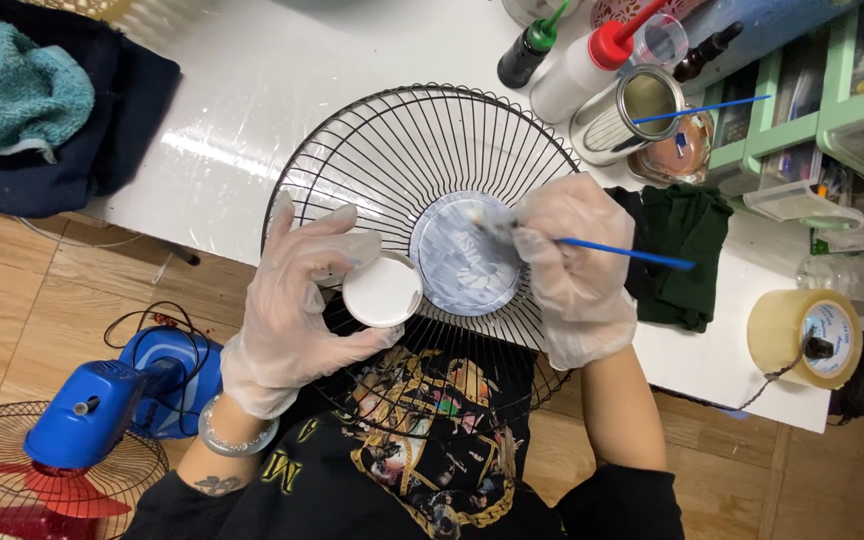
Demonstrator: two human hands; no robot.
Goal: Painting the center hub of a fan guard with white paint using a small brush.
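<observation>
Frame centre — I see the black wire fan guard (422, 150) tilted from the white table (252, 90) edge toward the person's lap. Gloved left hand (297, 300) grips a small white cup (382, 290), touching the guard's round grey hub badge (464, 255). Gloved right hand (567, 265) pinches a thin blue brush (632, 253), tip on the badge. Upper right: metal tin (622, 115), squeeze bottles (577, 65). Lower left — blue fan (102, 410) on the floor.

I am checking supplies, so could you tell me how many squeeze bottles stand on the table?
2: a dark bottle with green nozzle and a white bottle with red nozzle, side by side behind the fan guard. Others may be hidden.
</observation>
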